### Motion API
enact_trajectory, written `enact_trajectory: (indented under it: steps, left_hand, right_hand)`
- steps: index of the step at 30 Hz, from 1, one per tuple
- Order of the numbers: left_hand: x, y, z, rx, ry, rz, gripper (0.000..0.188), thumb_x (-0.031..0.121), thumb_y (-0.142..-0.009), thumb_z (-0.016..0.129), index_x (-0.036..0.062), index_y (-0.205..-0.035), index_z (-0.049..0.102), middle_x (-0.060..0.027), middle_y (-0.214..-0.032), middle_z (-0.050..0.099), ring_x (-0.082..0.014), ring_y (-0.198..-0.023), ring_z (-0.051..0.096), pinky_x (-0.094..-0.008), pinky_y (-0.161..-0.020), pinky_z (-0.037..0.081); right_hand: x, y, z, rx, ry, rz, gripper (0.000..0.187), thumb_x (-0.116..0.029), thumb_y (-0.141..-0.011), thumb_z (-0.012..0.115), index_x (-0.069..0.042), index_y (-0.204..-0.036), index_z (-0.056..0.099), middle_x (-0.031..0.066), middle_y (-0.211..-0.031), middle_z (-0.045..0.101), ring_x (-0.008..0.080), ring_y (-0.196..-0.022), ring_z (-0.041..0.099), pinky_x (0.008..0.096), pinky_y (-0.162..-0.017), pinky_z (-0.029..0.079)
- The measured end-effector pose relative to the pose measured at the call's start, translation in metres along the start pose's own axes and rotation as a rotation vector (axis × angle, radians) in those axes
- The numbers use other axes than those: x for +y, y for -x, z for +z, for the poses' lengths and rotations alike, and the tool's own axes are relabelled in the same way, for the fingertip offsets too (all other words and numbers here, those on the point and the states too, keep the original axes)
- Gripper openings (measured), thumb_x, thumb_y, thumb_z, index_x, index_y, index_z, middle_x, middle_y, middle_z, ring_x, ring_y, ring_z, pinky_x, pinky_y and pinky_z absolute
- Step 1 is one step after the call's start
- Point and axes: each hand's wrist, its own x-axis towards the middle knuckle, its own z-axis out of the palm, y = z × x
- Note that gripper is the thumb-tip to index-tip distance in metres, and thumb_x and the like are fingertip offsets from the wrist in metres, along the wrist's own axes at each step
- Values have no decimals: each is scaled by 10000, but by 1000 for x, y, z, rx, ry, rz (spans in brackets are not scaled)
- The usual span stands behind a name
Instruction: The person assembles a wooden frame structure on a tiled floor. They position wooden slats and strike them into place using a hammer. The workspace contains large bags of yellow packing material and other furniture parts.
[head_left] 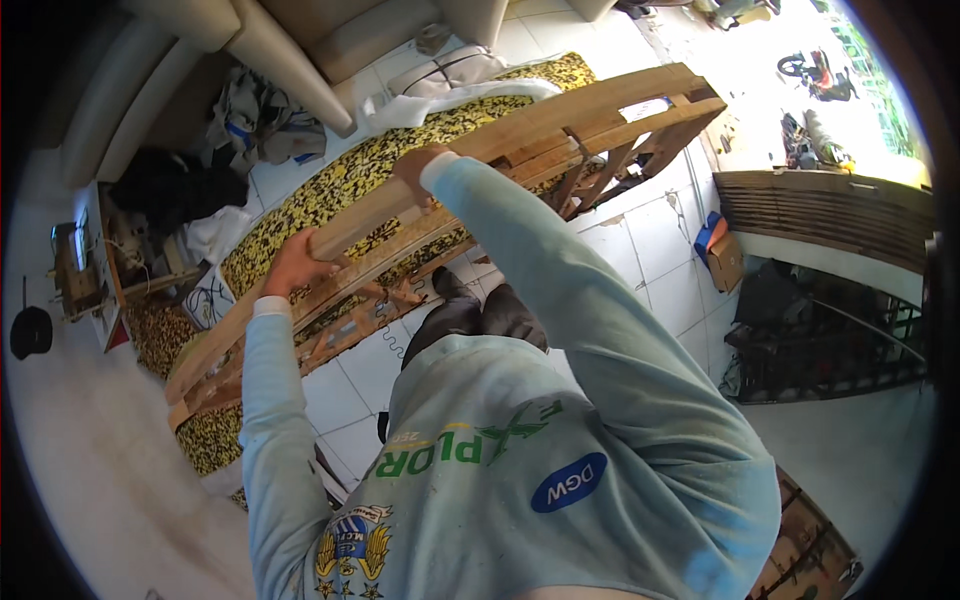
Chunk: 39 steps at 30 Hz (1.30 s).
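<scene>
A long wooden frame (545, 125) stretches from the lower left to the upper right in front of me, with slats and short cross pieces along it. Around its upper rail, left of the middle, my left hand (293, 264) is closed with the thumb on the near side. Farther along the same rail my right hand (420, 174) grips it, fingers partly hidden by the wrist and sleeve. Wavy metal springs (392, 340) show at the frame's lower part. Yellow and black patterned fabric (335, 190) lies beneath and behind it.
Beige upholstered pieces (120, 90) stand at the back left, near a heap of grey cloth (265, 115). A blue and orange box (716, 248) sits on the white tiles at right, before a slatted brown panel (820, 215) and a dark metal rack (820, 335).
</scene>
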Motion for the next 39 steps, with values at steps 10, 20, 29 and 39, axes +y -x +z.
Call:
enact_trajectory:
  steps: [10, 20, 29, 39]
  left_hand:
    - [-13, 5, 30, -37, -27, -6, 806, 225, -634, 979, 52, -1329, 611, -125, -1199, 722, -251, -1089, 684, -381, -998, 511]
    - [-24, 8, 62, -27, -134, -79, 959, 407, -656, 956, 88, -1459, 537, -171, -1343, 668, -329, -1215, 648, -424, -1043, 510]
    - [-27, 11, 69, 14, -150, -42, 932, 436, -663, 942, 73, -1427, 550, -183, -1305, 682, -357, -1217, 643, -451, -1046, 498]
    - [-7, 21, 63, 22, -102, -55, 732, 362, -705, 923, 74, -1300, 610, -184, -1263, 695, -371, -1184, 649, -464, -1017, 502]
  right_hand:
    - [-2, -4, 31, -71, 0, -4, 923, -427, -612, 985, -98, -1384, 602, 96, -1329, 684, 330, -1265, 636, 503, -996, 525]
    - [-4, 15, 86, 100, -7, 27, 1000, -552, -638, 941, -100, -1432, 535, 95, -1377, 655, 298, -1336, 562, 448, -1126, 386]
    - [-1, 32, 96, 308, -11, -47, 925, -490, -660, 922, -96, -1408, 548, 115, -1324, 646, 317, -1304, 571, 437, -1106, 413]
    - [20, 32, 111, 500, -59, -251, 837, -417, -727, 873, -132, -1442, 542, 120, -1368, 625, 328, -1297, 581, 463, -1153, 391]
